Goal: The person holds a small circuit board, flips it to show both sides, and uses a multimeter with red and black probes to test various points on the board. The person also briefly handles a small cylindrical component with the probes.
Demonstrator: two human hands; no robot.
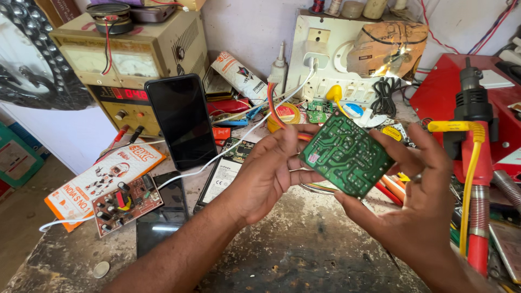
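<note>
Head view, green circuit board [346, 153] tilted, solder side up, left hand [264, 176], right hand [415, 201]

Board's [345, 153] component face (turned away)

Square circuit board [346, 153], held at centre: deep green, patterned with paler green solder traces. Small circuit board [126, 203], at 8 o'clock: reddish-brown, with black and yellow parts. Flat paper packet [103, 179] under it: orange and white. Upright phone [181, 122], at 10 o'clock: glossy black. Hot-air station casing [445, 95], at 3 o'clock: red. Worn surface [304, 244]: mottled grey-brown.
</note>
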